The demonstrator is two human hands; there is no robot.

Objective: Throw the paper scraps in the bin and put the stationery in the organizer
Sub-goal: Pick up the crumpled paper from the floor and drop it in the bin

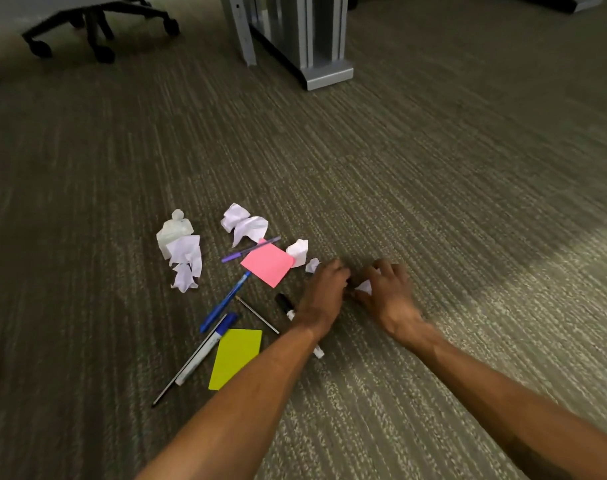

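Observation:
Crumpled white paper scraps lie on the carpet: a cluster at the left (182, 252), a pair further back (245, 225), one by the pink note (298, 251) and a tiny one (312, 265). My right hand (387, 291) curls its fingers round a small white scrap (363, 287). My left hand (324, 292) lies beside it, fingers bent down on the carpet; what it holds, if anything, is hidden. Stationery lies to the left: pink sticky note (267, 264), yellow note (235, 358), purple pen (250, 249), blue pen (225, 302), blue-capped marker (207, 348), a thin pencil (257, 315) and a black-capped marker (284, 303) partly under my left arm.
An office chair base with castors (98, 29) stands at the back left. A grey metal desk leg and foot (305, 39) rises at the back centre. Grey striped carpet stretches to the right and front. No bin or organizer is in view.

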